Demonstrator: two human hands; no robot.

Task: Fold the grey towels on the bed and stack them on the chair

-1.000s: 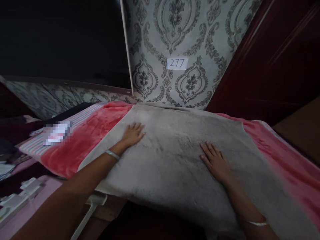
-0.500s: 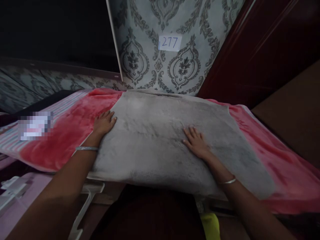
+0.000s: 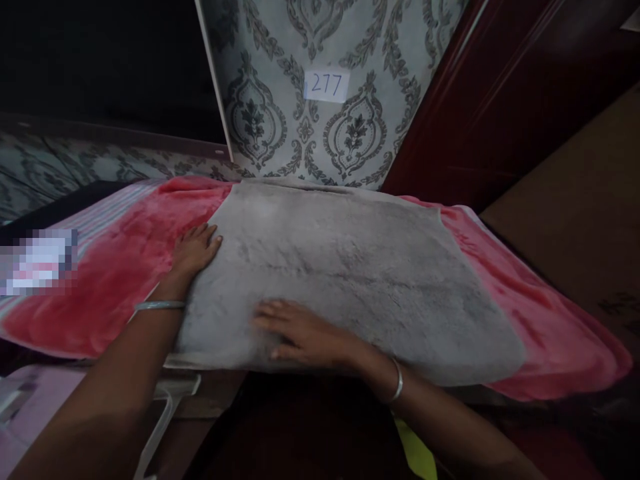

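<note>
A grey plush cloth (image 3: pixel 320 233) lies spread flat over a red fleece blanket (image 3: pixel 135 240), whose pink-red part (image 3: pixel 530 313) also shows on the right. My left hand (image 3: pixel 195 250) rests palm down at the grey cloth's left edge, fingers spread, where it meets the red. Low over the front of the grey cloth is my right hand (image 3: pixel 300 333), fingers stretched to the left and slightly blurred by motion. Faint creases run across the cloth's middle. Neither hand grips anything.
Behind the surface are a patterned wall with a paper marked 277 (image 3: pixel 327 85), and a dark screen (image 3: pixel 110 67) at left. A dark red glossy panel (image 3: pixel 480 107) and a brown board (image 3: pixel 565 187) stand at right. A white plastic hanger-like piece (image 3: pixel 167 413) is below the front edge.
My right hand has swept left and toward me across the grey cloth. My left hand stays at the cloth's left edge. The view has shifted slightly to the right.
</note>
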